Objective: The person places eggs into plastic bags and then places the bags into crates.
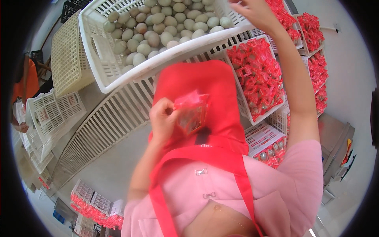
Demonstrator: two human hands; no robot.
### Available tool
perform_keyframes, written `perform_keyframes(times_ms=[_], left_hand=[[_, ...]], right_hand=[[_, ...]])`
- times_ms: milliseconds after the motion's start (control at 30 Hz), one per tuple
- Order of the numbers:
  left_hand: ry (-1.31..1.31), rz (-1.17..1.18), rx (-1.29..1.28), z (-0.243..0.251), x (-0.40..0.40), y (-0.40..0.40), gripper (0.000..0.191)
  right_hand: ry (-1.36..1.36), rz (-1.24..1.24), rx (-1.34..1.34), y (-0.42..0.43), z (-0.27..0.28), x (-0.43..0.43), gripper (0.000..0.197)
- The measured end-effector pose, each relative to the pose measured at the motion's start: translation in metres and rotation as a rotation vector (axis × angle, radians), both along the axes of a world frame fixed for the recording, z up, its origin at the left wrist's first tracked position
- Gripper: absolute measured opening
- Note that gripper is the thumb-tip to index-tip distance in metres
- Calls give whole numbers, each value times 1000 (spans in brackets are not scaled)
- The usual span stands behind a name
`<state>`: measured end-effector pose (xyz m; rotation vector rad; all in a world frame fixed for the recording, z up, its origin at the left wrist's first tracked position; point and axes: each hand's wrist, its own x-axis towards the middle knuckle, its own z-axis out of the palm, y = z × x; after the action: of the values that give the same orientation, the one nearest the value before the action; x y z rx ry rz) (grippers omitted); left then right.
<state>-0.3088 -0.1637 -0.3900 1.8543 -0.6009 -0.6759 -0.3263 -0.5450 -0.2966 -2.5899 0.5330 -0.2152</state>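
Note:
My left hand is closed on the edge of a small red and clear plastic pouch, held in front of the red apron. Blur hides what, if anything, the pouch holds. My right hand reaches up to the top edge of the view, over the right side of a white plastic crate. Its fingers are partly cut off by the frame, so I cannot see whether they grip anything. Many pale green and brownish eggs lie loose in that crate.
A white crate beside my right arm is heaped with red-wrapped packets. More stacked crates of red packets stand farther right. At left are a cream crate, white crates and another person's hand.

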Motion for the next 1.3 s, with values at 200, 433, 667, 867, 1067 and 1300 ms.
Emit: perform_keyframes(times_ms=[200,433,667,867,1067,1300], left_hand=[[430,-1,-51,-6,4,-17,9],[352,0,-84,-1,5,-14,8],[-184,-102,-171,-1,2,-18,19],[-298,-208,-310,15,-5,-20,26],[-299,-314,-281,21,-12,-13,42],[11,-328,-310,31,-25,-1,37]], right_hand=[[867,300,-400,-40,-100,53,29],[915,387,-455,-42,-91,56,41],[431,253,845,82,71,-4,45],[621,406,649,146,53,-50,38],[399,534,541,155,18,-77,35],[490,167,717,183,31,-84,22]])
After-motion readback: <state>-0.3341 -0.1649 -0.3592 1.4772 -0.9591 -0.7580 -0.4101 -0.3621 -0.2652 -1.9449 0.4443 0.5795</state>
